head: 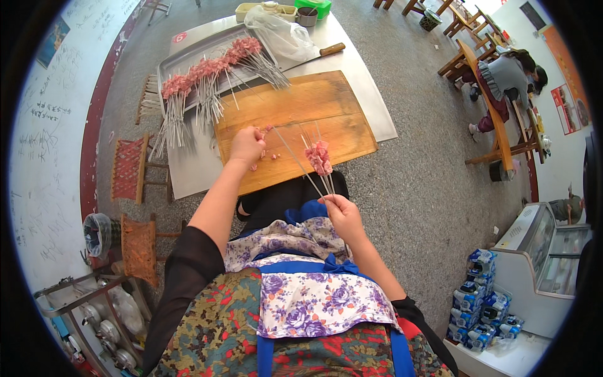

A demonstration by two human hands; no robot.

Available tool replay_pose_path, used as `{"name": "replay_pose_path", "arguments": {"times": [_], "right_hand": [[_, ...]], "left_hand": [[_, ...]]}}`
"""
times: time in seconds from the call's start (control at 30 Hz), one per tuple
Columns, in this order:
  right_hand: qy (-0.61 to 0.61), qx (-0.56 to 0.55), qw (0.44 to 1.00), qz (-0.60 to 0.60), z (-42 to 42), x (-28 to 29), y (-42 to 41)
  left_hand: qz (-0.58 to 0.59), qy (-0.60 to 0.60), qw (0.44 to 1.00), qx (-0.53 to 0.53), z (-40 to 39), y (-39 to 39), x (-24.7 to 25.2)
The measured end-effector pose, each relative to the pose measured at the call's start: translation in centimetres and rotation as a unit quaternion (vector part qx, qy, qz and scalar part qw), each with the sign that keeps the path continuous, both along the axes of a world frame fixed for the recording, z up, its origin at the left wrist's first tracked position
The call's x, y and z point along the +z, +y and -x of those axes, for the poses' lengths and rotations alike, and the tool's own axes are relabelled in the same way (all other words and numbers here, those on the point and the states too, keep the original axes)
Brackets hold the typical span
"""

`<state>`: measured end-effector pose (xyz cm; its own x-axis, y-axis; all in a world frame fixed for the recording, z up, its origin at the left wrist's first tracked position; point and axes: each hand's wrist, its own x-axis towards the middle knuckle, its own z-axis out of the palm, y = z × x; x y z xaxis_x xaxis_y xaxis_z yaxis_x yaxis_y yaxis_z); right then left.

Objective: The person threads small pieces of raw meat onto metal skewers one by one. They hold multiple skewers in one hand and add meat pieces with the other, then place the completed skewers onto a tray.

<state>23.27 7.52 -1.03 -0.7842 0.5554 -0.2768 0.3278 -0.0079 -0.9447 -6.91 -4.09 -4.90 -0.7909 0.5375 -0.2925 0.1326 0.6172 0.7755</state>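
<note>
My right hand (345, 217) grips the lower ends of several thin metal skewers above my lap. Pink raw meat pieces (319, 158) are threaded near the upper ends of most of them. One bare skewer (298, 162) slants away to the left, its tip over the wooden cutting board (325, 101). My left hand (248, 145) is over the board's left part, fingers bent together at a bit of meat. Small meat scraps (273, 156) lie beside it. Beyond the board, a metal tray (216, 40) carries a long row of loaded meat skewers (207, 70), their bare ends hanging over its near edge.
A knife with a wooden handle (332, 49) lies behind the board, near a clear plastic bag (282, 33). Folding stools (129, 169) stand at the left. Across the room a person (506, 80) bends near a wooden bench (490, 108). A display freezer (532, 264) stands at lower right.
</note>
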Motion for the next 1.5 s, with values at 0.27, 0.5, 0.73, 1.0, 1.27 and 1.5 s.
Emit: {"name": "replay_pose_path", "arguments": {"times": [0.27,0.5,0.73,1.0,1.27,1.5], "right_hand": [[0.031,0.038,0.999,0.011,0.8,0.5,-1.2],[0.055,0.056,0.988,-0.136,0.9,2.7,-2.1],[0.062,0.056,0.982,-0.167,0.4,3.9,-2.2],[0.041,0.054,0.985,-0.156,0.1,4.4,-2.5],[0.054,0.048,0.988,-0.137,0.0,3.8,-2.8],[0.041,0.044,0.993,-0.102,1.2,4.1,-3.4]], "left_hand": [[-0.469,-0.363,0.791,0.15,-1.7,-4.3,2.8],[-0.555,-0.388,0.72,0.154,-1.8,-4.5,2.8],[-0.567,-0.365,0.719,0.169,-2.8,-4.8,4.9],[-0.557,-0.306,0.749,0.187,-4.1,-4.8,6.3],[-0.524,-0.298,0.785,0.138,-4.1,-4.9,5.8],[-0.497,-0.286,0.809,0.131,-6.0,-4.2,5.8]]}}
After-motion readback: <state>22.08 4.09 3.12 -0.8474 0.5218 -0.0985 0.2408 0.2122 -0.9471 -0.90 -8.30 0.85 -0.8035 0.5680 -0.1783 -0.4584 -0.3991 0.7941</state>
